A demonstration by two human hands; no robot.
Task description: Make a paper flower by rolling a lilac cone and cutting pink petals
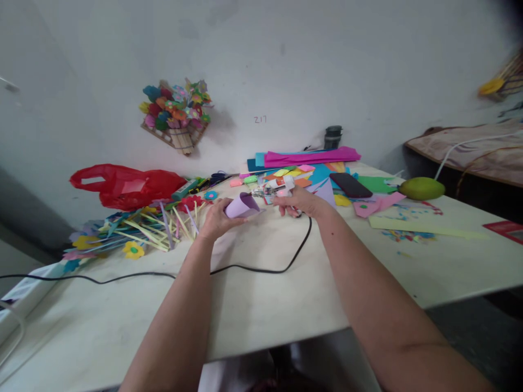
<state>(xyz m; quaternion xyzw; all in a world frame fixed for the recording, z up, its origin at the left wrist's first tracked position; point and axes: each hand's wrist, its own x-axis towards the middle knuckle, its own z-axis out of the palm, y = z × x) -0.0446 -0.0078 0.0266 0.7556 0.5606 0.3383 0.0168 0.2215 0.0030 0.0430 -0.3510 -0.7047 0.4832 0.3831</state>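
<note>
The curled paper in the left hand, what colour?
The curled paper is light purple, best seen in head view.

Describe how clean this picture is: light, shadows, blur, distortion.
Head view: soft light, faint shadow right of the wall bouquet; head view: upper right corner darkened, wide lens stretching the forearms; head view: detail smeared around the tool in the right hand, so contact with the purple paper is unclear.
</note>
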